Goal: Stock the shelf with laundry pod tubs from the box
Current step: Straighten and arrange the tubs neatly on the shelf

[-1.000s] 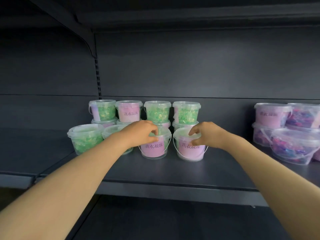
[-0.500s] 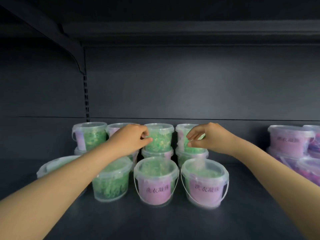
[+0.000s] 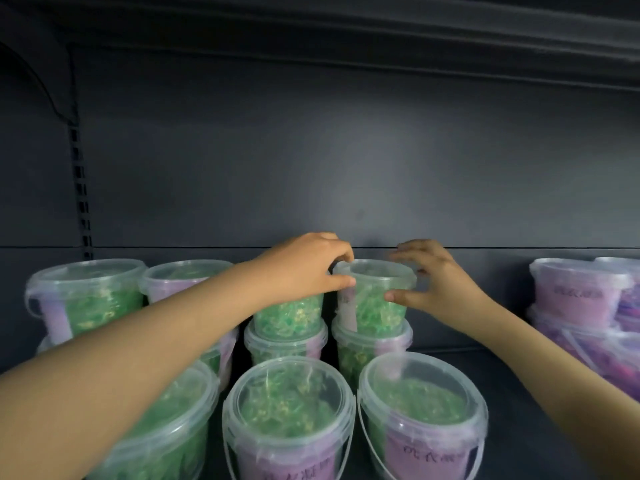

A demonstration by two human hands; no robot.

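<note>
Pinching the near-left rim of a green-filled tub (image 3: 375, 306), the left hand (image 3: 304, 268) is closing thumb and forefinger on the clear lid's edge, with the rest of its fingers curled. Across the lid, the right hand (image 3: 440, 282) is spreading its fingers loosely; its thumb tip is touching the tub's front wall, while the other fingers are blurred and hovering by the far rim, not gripping. The pinched tub is sitting upright on a lower tub (image 3: 367, 351), at the back of the dark shelf (image 3: 512, 427). Directly under the left palm a neighbouring tub (image 3: 287, 315) is standing stacked the same way, just beside the held one. Nearer the person than the grip, two lidded tubs with pink labels (image 3: 287, 403) (image 3: 420, 403) are standing side by side. Well off to the right of the grip, purple tubs (image 3: 581, 296) are crowding together.
</note>
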